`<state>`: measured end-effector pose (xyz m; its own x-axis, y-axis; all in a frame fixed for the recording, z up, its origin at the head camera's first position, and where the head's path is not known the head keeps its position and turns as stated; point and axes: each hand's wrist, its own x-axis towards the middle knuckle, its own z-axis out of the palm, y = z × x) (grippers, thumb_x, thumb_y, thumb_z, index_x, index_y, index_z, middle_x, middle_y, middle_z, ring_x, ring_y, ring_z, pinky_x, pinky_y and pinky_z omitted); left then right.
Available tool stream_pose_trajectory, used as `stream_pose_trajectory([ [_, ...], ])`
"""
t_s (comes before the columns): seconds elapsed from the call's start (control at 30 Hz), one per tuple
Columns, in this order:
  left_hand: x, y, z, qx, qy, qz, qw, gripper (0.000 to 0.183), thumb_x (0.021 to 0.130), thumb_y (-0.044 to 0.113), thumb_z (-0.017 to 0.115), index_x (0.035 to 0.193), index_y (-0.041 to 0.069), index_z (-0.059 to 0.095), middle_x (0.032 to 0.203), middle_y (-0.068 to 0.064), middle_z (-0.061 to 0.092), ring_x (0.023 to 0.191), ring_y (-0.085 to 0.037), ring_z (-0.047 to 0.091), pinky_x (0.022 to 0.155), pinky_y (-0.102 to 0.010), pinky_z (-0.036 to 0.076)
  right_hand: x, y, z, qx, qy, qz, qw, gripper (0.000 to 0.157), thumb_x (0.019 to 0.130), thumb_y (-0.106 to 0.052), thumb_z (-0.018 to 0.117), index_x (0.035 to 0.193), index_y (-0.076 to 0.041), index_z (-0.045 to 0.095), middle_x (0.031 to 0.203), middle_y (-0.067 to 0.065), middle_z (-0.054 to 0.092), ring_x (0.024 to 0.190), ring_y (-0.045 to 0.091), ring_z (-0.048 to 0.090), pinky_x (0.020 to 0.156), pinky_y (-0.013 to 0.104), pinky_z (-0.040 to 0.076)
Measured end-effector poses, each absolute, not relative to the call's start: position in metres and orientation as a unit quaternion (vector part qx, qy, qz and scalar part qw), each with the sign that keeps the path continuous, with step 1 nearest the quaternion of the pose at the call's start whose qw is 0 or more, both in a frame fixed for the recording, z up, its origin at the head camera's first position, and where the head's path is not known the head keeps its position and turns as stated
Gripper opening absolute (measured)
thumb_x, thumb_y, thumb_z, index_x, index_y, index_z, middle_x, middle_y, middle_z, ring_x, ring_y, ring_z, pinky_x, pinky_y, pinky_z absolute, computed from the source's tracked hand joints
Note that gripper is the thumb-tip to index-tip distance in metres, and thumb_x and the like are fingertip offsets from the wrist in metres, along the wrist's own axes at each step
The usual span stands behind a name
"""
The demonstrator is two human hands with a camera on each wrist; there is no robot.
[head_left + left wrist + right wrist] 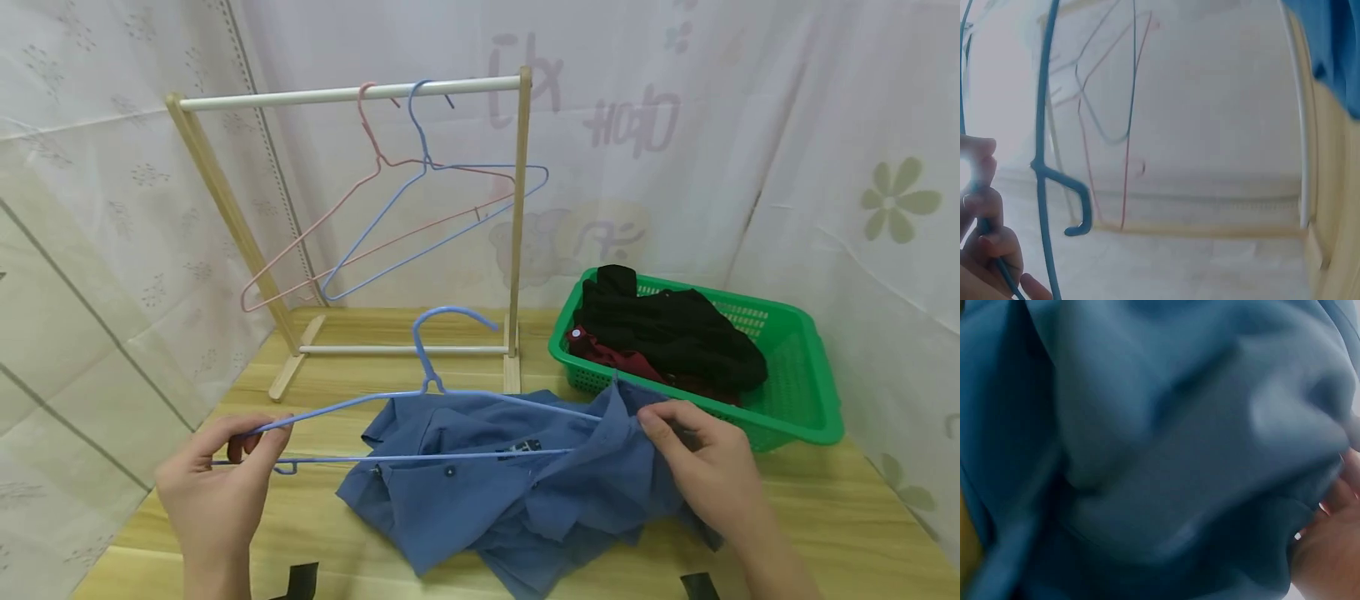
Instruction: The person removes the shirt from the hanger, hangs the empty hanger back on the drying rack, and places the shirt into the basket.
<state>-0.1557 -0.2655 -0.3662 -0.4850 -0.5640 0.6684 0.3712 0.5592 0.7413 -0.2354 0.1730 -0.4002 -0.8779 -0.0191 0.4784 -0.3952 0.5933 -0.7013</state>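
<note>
My left hand (225,479) pinches the left end of a blue clothes hanger (360,401), its hook pointing up. In the left wrist view the hanger's small lower hook (1085,209) hangs beside the curled fingers. A blue shirt (457,500) with dark buttons lies crumpled on the table, its right part lifted. My right hand (708,462) pinches that raised cloth between thumb and fingers. The hanger's right end goes in behind the cloth and is hidden there. Folds of the shirt (1210,456) fill most of the right wrist view.
Behind the shirt stands a wooden rack (519,208) with a white rail (300,97). A pink hanger (315,229) and another blue hanger (382,217) hang from it. At the right, a green basket (813,375) holds black (667,333) and dark red clothes (618,357).
</note>
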Motion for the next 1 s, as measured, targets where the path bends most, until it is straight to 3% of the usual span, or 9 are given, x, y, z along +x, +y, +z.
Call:
stream_pose_trajectory([
  [0.17, -0.141, -0.287, -0.359, 0.129, -0.711, -0.452, 0.523, 0.010, 0.074, -0.016, 0.083, 0.073, -0.009, 0.076, 0.059, 0.019, 0.059, 0.062, -0.003, 0.046, 0.064, -0.013, 0.038, -0.243, 0.175, -0.387, 0.230, -0.879, 0.345, 0.235, 0.013, 0.096, -0.013, 0.079, 0.100, -0.025, 0.080, 0.094, -0.013, 0.077, 0.087, -0.006, 0.067, 0.079, 0.007, 0.051],
  [0.33, -0.124, -0.303, -0.349, 0.207, -0.686, -0.449, 0.533, 0.006, 0.077, -0.011, 0.083, 0.076, -0.010, 0.077, 0.054, 0.016, 0.057, 0.060, -0.004, 0.046, 0.066, -0.013, 0.039, -0.253, 0.174, -0.370, 0.302, -0.886, 0.260, 0.237, 0.017, 0.091, -0.012, 0.084, 0.098, -0.027, 0.079, 0.094, -0.017, 0.075, 0.087, -0.002, 0.065, 0.077, 0.023, 0.056],
  [0.53, -0.112, -0.315, -0.331, 0.276, -0.607, -0.529, 0.525, 0.009, 0.077, -0.006, 0.088, 0.076, -0.003, 0.080, 0.056, 0.014, 0.060, 0.067, -0.006, 0.045, 0.059, -0.013, 0.033, -0.262, 0.167, -0.349, 0.359, -0.908, 0.169, 0.137, 0.015, 0.094, -0.022, 0.082, 0.107, -0.025, 0.076, 0.097, -0.019, 0.070, 0.087, 0.000, 0.064, 0.081, 0.037, 0.058],
  [0.63, -0.109, -0.321, -0.324, 0.278, -0.561, -0.571, 0.532, 0.014, 0.077, -0.007, 0.087, 0.074, 0.003, 0.080, 0.058, 0.013, 0.062, 0.077, -0.008, 0.045, 0.062, -0.011, 0.031, -0.266, 0.162, -0.337, 0.378, -0.914, 0.126, 0.082, 0.024, 0.097, -0.030, 0.079, 0.118, -0.021, 0.074, 0.103, -0.017, 0.071, 0.089, 0.000, 0.066, 0.084, 0.039, 0.059],
  [0.8, -0.113, -0.334, -0.318, 0.220, -0.510, -0.609, 0.566, 0.020, 0.080, -0.013, 0.082, 0.073, 0.005, 0.076, 0.065, 0.008, 0.068, 0.076, -0.009, 0.051, 0.065, -0.010, 0.036, -0.275, 0.156, -0.316, 0.386, -0.915, 0.105, 0.053, 0.032, 0.100, -0.036, 0.075, 0.126, -0.018, 0.072, 0.100, -0.016, 0.069, 0.087, 0.000, 0.065, 0.080, 0.035, 0.059],
  [0.87, -0.114, -0.339, -0.314, 0.203, -0.490, -0.631, 0.566, 0.021, 0.083, -0.013, 0.080, 0.073, 0.003, 0.074, 0.069, 0.006, 0.068, 0.078, -0.009, 0.053, 0.074, -0.009, 0.033, -0.280, 0.153, -0.307, 0.381, -0.917, 0.105, 0.043, 0.032, 0.102, -0.037, 0.073, 0.127, -0.017, 0.071, 0.100, -0.015, 0.069, 0.089, 0.001, 0.064, 0.081, 0.035, 0.058],
  [0.93, -0.113, -0.343, -0.306, 0.199, -0.471, -0.649, 0.563, 0.022, 0.086, -0.013, 0.077, 0.072, 0.003, 0.071, 0.077, 0.006, 0.066, 0.092, -0.009, 0.053, 0.095, -0.011, 0.027, -0.288, 0.148, -0.297, 0.380, -0.918, 0.106, 0.034, 0.031, 0.103, -0.035, 0.071, 0.128, -0.017, 0.070, 0.102, -0.013, 0.068, 0.090, 0.002, 0.064, 0.081, 0.035, 0.058],
  [1.0, -0.114, -0.353, -0.301, 0.191, -0.465, -0.646, 0.574, 0.023, 0.087, -0.014, 0.076, 0.075, 0.005, 0.070, 0.080, 0.005, 0.061, 0.092, -0.009, 0.049, 0.088, -0.016, 0.023, -0.297, 0.141, -0.288, 0.383, -0.917, 0.107, 0.030, 0.026, 0.104, -0.032, 0.070, 0.125, -0.017, 0.070, 0.103, -0.010, 0.068, 0.091, 0.004, 0.064, 0.080, 0.035, 0.058],
])
